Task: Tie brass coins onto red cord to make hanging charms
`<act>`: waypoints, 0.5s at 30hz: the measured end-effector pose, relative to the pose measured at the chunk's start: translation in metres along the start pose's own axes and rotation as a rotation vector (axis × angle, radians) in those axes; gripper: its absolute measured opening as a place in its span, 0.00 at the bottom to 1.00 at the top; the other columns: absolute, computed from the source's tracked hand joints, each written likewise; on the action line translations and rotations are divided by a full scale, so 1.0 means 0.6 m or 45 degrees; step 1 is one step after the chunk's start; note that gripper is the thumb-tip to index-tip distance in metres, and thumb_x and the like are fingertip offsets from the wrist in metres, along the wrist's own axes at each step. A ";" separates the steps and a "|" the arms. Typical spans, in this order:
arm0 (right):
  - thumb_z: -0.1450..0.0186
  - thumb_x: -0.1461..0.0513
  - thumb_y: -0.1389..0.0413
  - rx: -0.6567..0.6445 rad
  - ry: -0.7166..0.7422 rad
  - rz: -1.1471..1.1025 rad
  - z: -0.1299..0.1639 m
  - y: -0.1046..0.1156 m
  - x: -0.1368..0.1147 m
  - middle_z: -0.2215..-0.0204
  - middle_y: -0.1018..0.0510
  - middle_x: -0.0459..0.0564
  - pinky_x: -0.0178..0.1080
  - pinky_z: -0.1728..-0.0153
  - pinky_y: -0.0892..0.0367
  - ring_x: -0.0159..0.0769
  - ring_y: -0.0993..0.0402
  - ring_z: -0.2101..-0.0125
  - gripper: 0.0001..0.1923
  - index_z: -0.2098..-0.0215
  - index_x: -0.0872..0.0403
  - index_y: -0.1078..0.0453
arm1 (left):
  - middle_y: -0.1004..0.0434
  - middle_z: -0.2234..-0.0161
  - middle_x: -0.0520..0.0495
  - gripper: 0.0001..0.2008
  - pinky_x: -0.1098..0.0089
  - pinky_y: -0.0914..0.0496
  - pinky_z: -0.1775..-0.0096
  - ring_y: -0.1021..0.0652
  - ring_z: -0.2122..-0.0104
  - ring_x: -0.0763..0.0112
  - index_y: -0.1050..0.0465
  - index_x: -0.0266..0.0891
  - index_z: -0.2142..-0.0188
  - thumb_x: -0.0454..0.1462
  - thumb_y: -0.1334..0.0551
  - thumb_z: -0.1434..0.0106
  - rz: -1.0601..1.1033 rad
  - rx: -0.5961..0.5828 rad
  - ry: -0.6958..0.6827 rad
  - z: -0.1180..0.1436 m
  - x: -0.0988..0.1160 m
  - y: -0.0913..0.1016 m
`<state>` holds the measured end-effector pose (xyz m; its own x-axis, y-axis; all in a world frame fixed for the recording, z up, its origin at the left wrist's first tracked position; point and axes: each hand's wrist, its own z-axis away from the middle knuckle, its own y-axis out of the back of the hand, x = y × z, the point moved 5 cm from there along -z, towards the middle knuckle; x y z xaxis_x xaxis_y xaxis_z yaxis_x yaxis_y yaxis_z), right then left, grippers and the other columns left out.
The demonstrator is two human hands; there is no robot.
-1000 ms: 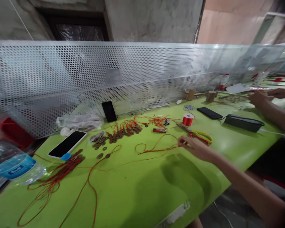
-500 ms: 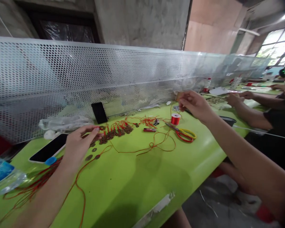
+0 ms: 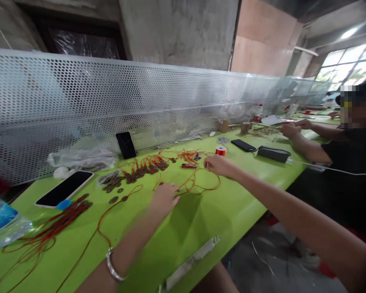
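Green table (image 3: 201, 219), perforated screen (image 3: 158, 101), seemingly concrete wall (image 3: 179, 32)

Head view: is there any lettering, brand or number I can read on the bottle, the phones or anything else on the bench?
No text can be read.
Water bottle: blue label with a white mark, too blurred to read.
Small red packet: too small to read.
Far bottle: red label, too small to read.
Phones: screens dark, nothing shown.

Both hands now down on the red cord (image 3: 201, 185): left hand (image 3: 164, 198) off the coins (image 3: 112, 183); right hand (image 3: 218, 165) no longer raised.
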<state>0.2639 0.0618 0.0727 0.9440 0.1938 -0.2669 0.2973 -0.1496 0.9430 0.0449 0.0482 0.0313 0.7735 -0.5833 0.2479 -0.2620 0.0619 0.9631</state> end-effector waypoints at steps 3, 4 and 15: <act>0.43 0.69 0.48 0.001 -0.126 0.011 0.031 -0.040 0.026 0.70 0.21 0.48 0.29 0.73 0.40 0.32 0.27 0.72 0.11 0.64 0.55 0.27 | 0.26 0.58 0.46 0.10 0.59 0.29 0.57 0.25 0.59 0.66 0.29 0.35 0.59 0.40 0.42 0.36 -0.130 -0.095 -0.018 -0.007 0.018 -0.022; 0.42 0.68 0.49 0.013 -0.172 0.012 0.038 -0.046 0.034 0.69 0.21 0.48 0.29 0.72 0.39 0.32 0.26 0.71 0.12 0.63 0.54 0.27 | 0.27 0.58 0.46 0.11 0.59 0.29 0.57 0.25 0.60 0.66 0.30 0.36 0.58 0.40 0.43 0.36 -0.165 -0.109 -0.015 -0.009 0.020 -0.025; 0.39 0.69 0.52 0.186 -0.369 0.057 0.075 -0.078 0.013 0.58 0.24 0.54 0.34 0.57 0.37 0.37 0.29 0.56 0.14 0.61 0.55 0.26 | 0.25 0.66 0.48 0.09 0.65 0.29 0.64 0.24 0.68 0.70 0.30 0.35 0.61 0.39 0.44 0.36 -0.301 -0.010 0.081 0.048 -0.003 0.074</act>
<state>0.2639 0.0264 0.0178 0.9518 -0.0967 -0.2910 0.2521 -0.2934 0.9221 0.0154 0.0289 0.0708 0.8479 -0.5298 0.0212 -0.0647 -0.0638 0.9959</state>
